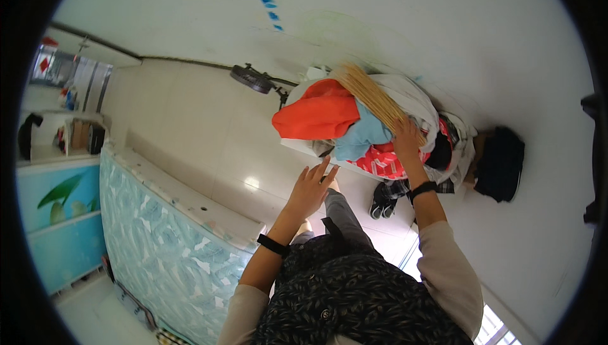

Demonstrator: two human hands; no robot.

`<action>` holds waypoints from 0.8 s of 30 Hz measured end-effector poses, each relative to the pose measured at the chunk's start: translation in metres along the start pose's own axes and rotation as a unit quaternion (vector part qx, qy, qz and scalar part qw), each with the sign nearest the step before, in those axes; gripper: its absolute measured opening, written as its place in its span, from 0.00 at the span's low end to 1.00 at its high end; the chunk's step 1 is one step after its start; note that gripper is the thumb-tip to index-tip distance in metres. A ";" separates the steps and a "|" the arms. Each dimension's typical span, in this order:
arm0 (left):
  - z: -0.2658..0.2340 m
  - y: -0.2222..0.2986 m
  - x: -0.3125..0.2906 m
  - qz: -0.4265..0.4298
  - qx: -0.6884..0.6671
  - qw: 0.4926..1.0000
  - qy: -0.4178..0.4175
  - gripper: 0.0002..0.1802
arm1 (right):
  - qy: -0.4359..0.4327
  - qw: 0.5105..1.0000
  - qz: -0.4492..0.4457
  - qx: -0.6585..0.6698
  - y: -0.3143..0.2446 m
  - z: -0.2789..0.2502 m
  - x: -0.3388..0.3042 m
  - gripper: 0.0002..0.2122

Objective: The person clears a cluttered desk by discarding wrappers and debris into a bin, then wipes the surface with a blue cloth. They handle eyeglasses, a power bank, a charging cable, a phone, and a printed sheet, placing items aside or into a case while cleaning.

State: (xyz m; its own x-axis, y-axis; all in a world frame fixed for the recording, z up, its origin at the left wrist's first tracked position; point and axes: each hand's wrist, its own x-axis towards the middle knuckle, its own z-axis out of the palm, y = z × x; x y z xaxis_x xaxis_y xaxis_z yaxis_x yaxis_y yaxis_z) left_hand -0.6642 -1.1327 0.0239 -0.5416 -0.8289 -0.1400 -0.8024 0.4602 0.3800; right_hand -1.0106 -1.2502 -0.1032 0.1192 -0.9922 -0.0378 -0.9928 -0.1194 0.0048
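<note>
At one o'clock, atop soft clothes [364, 139], lies the tan bundle [373, 98], probably light and stiff, best held at the near end, where the right hand [407, 135] curls round it. Eight o'clock from there, the left hand [309, 188] hangs spread, empty. Orange cloth [318, 112] crowds the bundle at nine, the fan [251, 80] beyond

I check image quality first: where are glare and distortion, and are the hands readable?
Head view: small glare spot on the pale floor; head view: the dark skirting line bends gently, and image corners are black; head view: left hand and right hand show clear outlines.
</note>
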 end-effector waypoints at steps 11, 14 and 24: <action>0.017 -0.023 -0.150 -0.260 -0.055 0.962 0.062 0.43 | -0.085 0.887 -0.346 0.293 -0.231 -0.063 -0.051 0.26; 0.018 -0.007 -0.224 -0.354 -0.054 0.929 0.097 0.42 | -0.122 0.814 -0.455 0.340 -0.313 -0.086 -0.097 0.20; 0.122 0.150 -0.583 -0.636 -0.128 0.725 0.230 0.49 | -0.203 0.603 -0.747 0.193 -0.532 -0.127 -0.352 0.21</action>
State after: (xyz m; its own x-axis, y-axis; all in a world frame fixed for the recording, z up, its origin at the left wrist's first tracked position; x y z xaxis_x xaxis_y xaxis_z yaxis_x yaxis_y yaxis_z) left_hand -0.4997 -0.5412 0.0509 0.7851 -0.5757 -0.2285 -0.4739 -0.7959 0.3768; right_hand -0.5235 -0.8422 0.0340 0.9489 0.3122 0.0464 0.2824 -0.7741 -0.5666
